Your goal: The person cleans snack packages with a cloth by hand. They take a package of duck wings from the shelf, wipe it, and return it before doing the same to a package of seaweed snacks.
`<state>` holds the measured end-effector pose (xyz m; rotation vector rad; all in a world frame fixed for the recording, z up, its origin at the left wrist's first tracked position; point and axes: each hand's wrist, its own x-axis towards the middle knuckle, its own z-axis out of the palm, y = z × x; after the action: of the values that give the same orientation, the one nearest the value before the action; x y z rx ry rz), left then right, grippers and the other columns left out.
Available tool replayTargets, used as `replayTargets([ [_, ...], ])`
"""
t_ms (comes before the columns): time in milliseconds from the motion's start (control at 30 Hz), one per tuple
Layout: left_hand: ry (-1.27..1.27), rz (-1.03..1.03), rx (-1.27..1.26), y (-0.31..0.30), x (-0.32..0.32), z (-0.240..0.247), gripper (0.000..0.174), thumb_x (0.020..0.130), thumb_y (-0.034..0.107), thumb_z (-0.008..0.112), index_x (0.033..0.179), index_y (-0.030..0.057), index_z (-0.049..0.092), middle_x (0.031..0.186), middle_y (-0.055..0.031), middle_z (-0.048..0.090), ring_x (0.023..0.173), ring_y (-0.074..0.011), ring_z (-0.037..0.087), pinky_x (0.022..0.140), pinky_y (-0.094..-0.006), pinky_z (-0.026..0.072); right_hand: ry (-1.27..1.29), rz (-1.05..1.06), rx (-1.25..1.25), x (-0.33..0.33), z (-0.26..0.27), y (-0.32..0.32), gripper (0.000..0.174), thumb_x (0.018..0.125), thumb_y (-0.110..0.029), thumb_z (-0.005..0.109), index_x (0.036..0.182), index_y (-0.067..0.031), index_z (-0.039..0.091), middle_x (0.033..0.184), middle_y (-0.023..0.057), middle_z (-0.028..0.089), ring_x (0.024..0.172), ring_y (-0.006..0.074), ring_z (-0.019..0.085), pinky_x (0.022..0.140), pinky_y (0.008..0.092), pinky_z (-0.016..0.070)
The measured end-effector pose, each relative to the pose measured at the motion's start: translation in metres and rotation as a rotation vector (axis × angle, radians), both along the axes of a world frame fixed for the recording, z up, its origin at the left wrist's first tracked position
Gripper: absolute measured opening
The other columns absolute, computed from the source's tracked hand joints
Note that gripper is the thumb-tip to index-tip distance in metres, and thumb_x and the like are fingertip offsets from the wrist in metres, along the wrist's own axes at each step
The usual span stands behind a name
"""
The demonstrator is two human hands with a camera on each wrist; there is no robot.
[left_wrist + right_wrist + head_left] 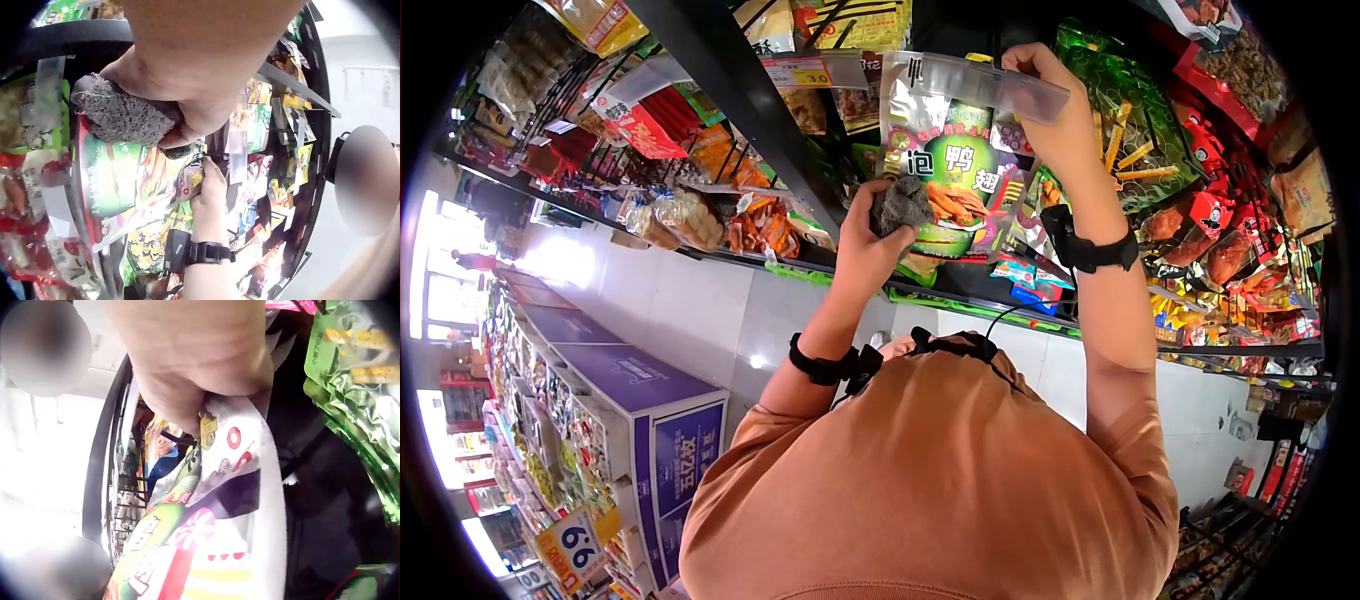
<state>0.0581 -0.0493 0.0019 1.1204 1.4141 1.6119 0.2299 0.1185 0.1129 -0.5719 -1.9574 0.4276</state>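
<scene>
Snack pack (960, 150): standing upright between the two hands at the rack, its printed front facing the person.
Grey cloth (905, 206): overlapping the pack's left edge and apparently touching it, bunched up, probably so that it is fitting the palm.
Left hand (868, 242): curling its fingers and thumb round the cloth, closing fully on it; the bunching is likely giving a soft pad against the foil.
Right hand (1055, 112): pinching the pack's upper corner, leaving no visible gap, presumably because a limp bag is needing an anchor.
Clear label holder (980, 88): crossing the pack's top, seemingly sitting there for displaying a price.
Green packs (1135, 125): hanging just beyond the right hand, probably facing outward for shoppers.
Black post (745, 105): rising left of the pack, apparently supporting the racks.
Purple display stand (615, 360): standing well apart across the aisle.
</scene>
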Motion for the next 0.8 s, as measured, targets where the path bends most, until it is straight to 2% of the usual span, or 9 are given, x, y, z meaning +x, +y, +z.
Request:
replayTargets([
  [167, 0.036, 0.04, 0.005, 0.017, -0.01, 0.005, 0.052, 0.069, 0.001, 0.065, 0.118, -0.0001, 0.049, 0.1, -0.0088, 0.058, 0.09, -0.0158, 0.056, 0.08, -0.0292, 0.046, 0.013, -0.007, -0.192, -0.008, -0.004, 0.044, 0.017, 0.094, -0.017, 0.058, 0.097, -0.0005, 0.056, 0.074, -0.0021, 0.055, 0.067, 0.0045, 0.047, 0.061, 0.0212, 0.041],
  [233, 0.331, 0.22, 0.179, 0.026, -0.013, -0.002, 0.056, 0.071, -0.005, 0.061, 0.125, -0.0003, 0.047, 0.11, -0.0087, 0.055, 0.096, -0.0143, 0.055, 0.082, -0.0273, 0.0467, -0.006, -0.103, -0.116, -0.009, -0.017, 0.081, 0.019, 0.094, -0.02, 0.059, 0.097, -0.0008, 0.057, 0.073, -0.0029, 0.054, 0.067, 0.0037, 0.046, 0.061, 0.0202, 0.0403],
  [267, 0.32, 0.194, 0.171, 0.027, -0.016, 0.001, 0.063, 0.07, -0.002, 0.062, 0.13, 0.0, 0.044, 0.118, -0.0113, 0.052, 0.101, -0.017, 0.054, 0.085, -0.029, 0.0465, 0.011, -0.053, -0.152, -0.012, -0.013, 0.089, 0.016, 0.093, -0.014, 0.058, 0.098, 0.0005, 0.057, 0.083, 0.0044, 0.06, 0.073, 0.0116, 0.055, 0.067, 0.0246, 0.0438],
  [300, 0.32, 0.191, 0.169, 0.025, -0.015, 0.004, 0.063, 0.07, -0.002, 0.062, 0.13, 0.0, 0.044, 0.118, -0.0113, 0.052, 0.101, -0.017, 0.054, 0.085, -0.029, 0.0465, 0.011, -0.056, -0.154, -0.013, -0.015, 0.091, 0.016, 0.093, -0.014, 0.058, 0.098, 0.0005, 0.057, 0.083, 0.0044, 0.06, 0.073, 0.0116, 0.055, 0.067, 0.0246, 0.0438],
  [367, 0.402, 0.136, 0.193, 0.018, -0.012, 0.01, 0.058, 0.069, -0.002, 0.063, 0.125, -0.0011, 0.047, 0.117, -0.0124, 0.053, 0.104, -0.0178, 0.054, 0.089, -0.03, 0.0451, 0.046, -0.139, -0.119, -0.018, -0.013, 0.091, 0.015, 0.092, -0.016, 0.057, 0.098, -0.0017, 0.058, 0.09, 0.021, 0.064, 0.084, 0.032, 0.063, 0.074, 0.0444, 0.0467],
  [433, 0.41, 0.125, 0.275, 0.018, -0.008, 0.004, 0.051, 0.068, -0.001, 0.063, 0.118, -0.0011, 0.05, 0.113, -0.013, 0.055, 0.104, -0.0193, 0.055, 0.091, -0.0305, 0.0432, 0.054, -0.153, -0.06, -0.023, -0.012, 0.098, 0.011, 0.09, -0.01, 0.055, 0.091, 0.0008, 0.055, 0.084, 0.0226, 0.062, 0.08, 0.034, 0.062, 0.071, 0.044, 0.0468],
  [533, 0.447, 0.046, 0.198, 0.009, -0.003, 0.0, 0.05, 0.064, 0.001, 0.063, 0.113, 0.0007, 0.05, 0.113, -0.0127, 0.058, 0.106, -0.0247, 0.056, 0.093, -0.0325, 0.0417, -0.06, -0.331, 0.174, -0.029, -0.011, 0.121, 0.014, 0.09, -0.012, 0.054, 0.089, 0.0021, 0.053, 0.083, 0.0262, 0.057, 0.079, 0.0454, 0.055, 0.068, 0.0475, 0.0444],
  [667, 0.484, 0.008, 0.2, 0.0, -0.001, -0.002, 0.049, 0.063, 0.002, 0.065, 0.11, 0.0016, 0.051, 0.112, -0.0137, 0.058, 0.105, -0.0314, 0.055, 0.093, -0.0342, 0.0415, -0.077, -0.356, 0.308, -0.033, -0.019, 0.156, 0.013, 0.09, -0.013, 0.053, 0.089, -0.0002, 0.054, 0.083, 0.0249, 0.058, 0.081, 0.0435, 0.055, 0.069, 0.0479, 0.0435],
  [800, 0.523, 0.004, 0.154, -0.01, -0.005, -0.007, 0.049, 0.063, 0.003, 0.066, 0.11, 0.0014, 0.052, 0.108, -0.0147, 0.057, 0.101, -0.0316, 0.056, 0.091, -0.0343, 0.0422, -0.1, -0.473, 0.318, -0.046, -0.017, 0.177, 0.013, 0.09, -0.015, 0.052, 0.091, -0.0024, 0.054, 0.083, 0.023, 0.058, 0.081, 0.0419, 0.056, 0.07, 0.0463, 0.0441],
])
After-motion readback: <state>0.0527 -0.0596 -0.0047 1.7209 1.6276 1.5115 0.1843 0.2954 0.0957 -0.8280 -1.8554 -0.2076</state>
